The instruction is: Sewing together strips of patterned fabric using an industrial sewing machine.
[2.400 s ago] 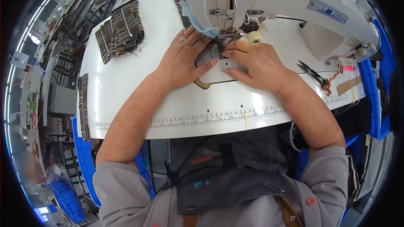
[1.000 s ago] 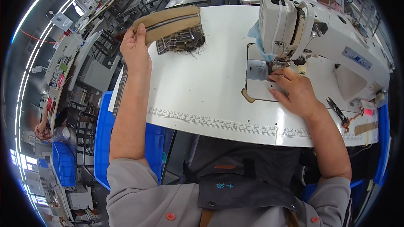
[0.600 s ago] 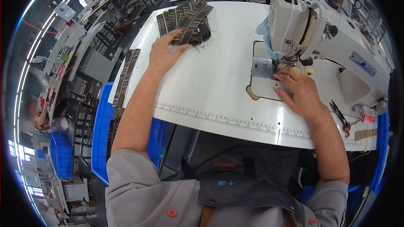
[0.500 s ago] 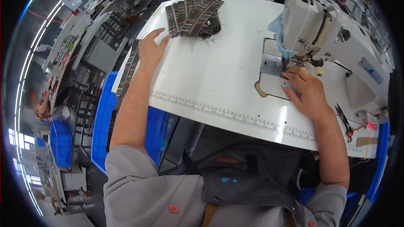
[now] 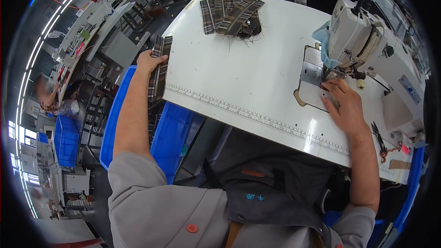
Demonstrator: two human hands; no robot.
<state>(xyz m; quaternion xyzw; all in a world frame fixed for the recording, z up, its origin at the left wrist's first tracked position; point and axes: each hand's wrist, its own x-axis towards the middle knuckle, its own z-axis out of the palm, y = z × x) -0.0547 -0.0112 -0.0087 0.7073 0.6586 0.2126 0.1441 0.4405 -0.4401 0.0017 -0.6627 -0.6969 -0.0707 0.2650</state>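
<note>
Brown striped cloth, in a long strip (image 5: 161, 77) or several overlapping ones, lies in the left of the head view along the side edge of the white table (image 5: 229, 78), seemingly partly over that edge. The left hand (image 5: 149, 61) touches its upper part, thumb laid across the stripes; the other fingers are largely hidden, so I cannot tell whether the cloth is gripped or merely touched. Right of centre, the right hand (image 5: 346, 109) is unclenched, fingers bent onto the metal plate (image 5: 312, 73) beneath the sewing machine (image 5: 360, 32), thumb apart, nothing visible between them. For a good hold, I would pinch one layer between thumb and fingertips, check that no neighbour clings to it, and lift it flat rather than drag it along the edge. The right fingertips look close to the stitching point, so the machine had best be idle meanwhile. Around these, a heap of frayed striped pieces (image 5: 225, 14) sits at the upper centre; dark snips (image 5: 377, 134) and a tan strip (image 5: 398, 164) lie at the lower right. A blue bin (image 5: 172, 135) stands below the left forearm (image 5: 132, 115), where slipping cloth could drop. Pale-blue cloth (image 5: 323, 47) hangs on the machine, whose head partly hides the stitching point.
</note>
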